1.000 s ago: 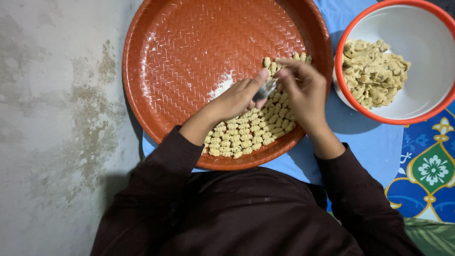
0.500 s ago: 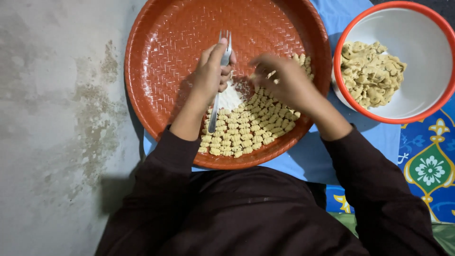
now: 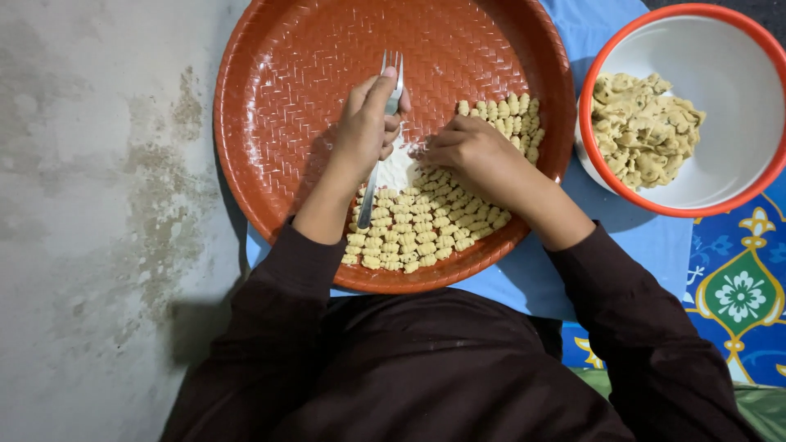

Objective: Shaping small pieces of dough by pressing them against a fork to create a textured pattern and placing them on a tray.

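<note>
A large round red-brown tray [image 3: 303,65] with a woven pattern lies in front of me. Several small ridged dough pieces [image 3: 417,233] are lined up in rows across its near right part. My left hand [image 3: 370,123] grips a metal fork [image 3: 391,69], tines pointing away, its handle running down toward the rows. A little white flour shows beside the fork. My right hand [image 3: 467,151] rests fingers-down on the tray among the dough pieces, fingers curled; whether it pinches a piece is hidden.
A white bowl with an orange rim [image 3: 737,106] holds a lump of yellowish dough [image 3: 643,131] at the right. A blue cloth [image 3: 622,237] lies under tray and bowl, a patterned blue mat [image 3: 737,295] beyond. Stained grey floor [image 3: 98,205] lies to the left.
The left hand lifted the fork from beside the rows and now holds it upright over the tray's middle. The right hand moved from the fork down onto the dough pieces.
</note>
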